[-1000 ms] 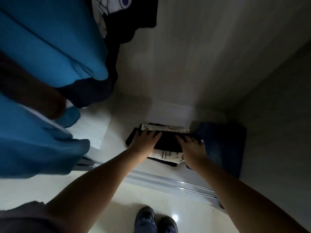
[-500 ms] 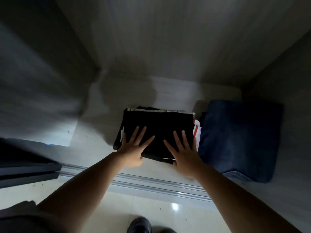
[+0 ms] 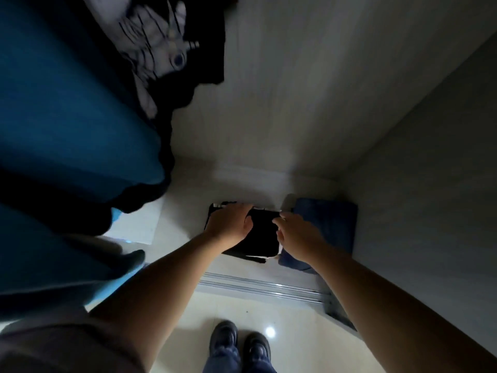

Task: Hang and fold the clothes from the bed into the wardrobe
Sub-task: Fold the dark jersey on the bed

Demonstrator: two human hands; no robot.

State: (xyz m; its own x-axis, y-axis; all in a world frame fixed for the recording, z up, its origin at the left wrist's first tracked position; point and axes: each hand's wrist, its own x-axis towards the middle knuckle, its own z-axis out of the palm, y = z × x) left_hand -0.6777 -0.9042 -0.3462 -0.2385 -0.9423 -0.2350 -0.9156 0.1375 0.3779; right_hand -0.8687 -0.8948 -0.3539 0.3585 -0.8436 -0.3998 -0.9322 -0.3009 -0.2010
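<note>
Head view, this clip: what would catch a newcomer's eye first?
Two bare forearms reach down to a folded black garment on the wardrobe floor, the left hand lying on it and the right hand at its right edge. Folded blue jeans lie just right of it. Hanging blue clothes fill the left side.

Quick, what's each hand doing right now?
Left hand: open, fingers resting on the folded black garment.
Right hand: above the garment's right edge; grip cannot be told.
</note>
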